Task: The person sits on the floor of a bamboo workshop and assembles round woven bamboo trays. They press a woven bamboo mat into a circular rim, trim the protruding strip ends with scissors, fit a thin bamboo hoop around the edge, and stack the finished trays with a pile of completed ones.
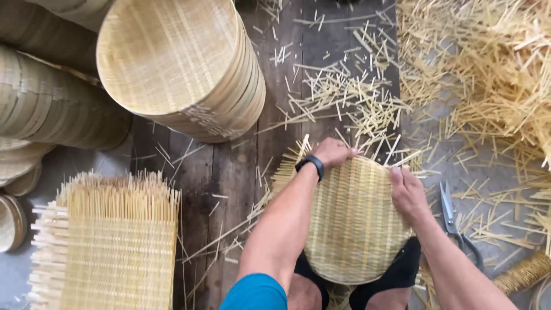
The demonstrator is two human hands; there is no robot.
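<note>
A floor of dark wooden planks [229,172] carries everything here, and it is littered with short pale bamboo offcuts [493,69], thickest in a heap at the upper right, probably where trimmed ends fall. At the upper left, finished round woven trays stand in tall stacks tipped on their sides [183,63], nested bottom to bottom, likely to save room; nothing lies inside them that can be seen. At the lower left lies a pile of square woven bamboo mats [109,252] with untrimmed strip ends bristling out along the top and left edges.

In the middle, a round woven tray [353,224] rests against the person's knees, its lower edge braced between two dark shoes [396,275], which seems to hold it steady for both hands. It holds nothing. The left hand [332,152] is clenched over the tray's far rim, where loose strip ends stick out. The right hand [406,192] grasps the right rim, fingers curled over the edge. A dark band [311,165] circles the left wrist.

Just to the right, a pair of scissors [453,221] lies on the floor near the right hand, untouched. A bundle of thin binding strips [525,272] lies at the lower right.
</note>
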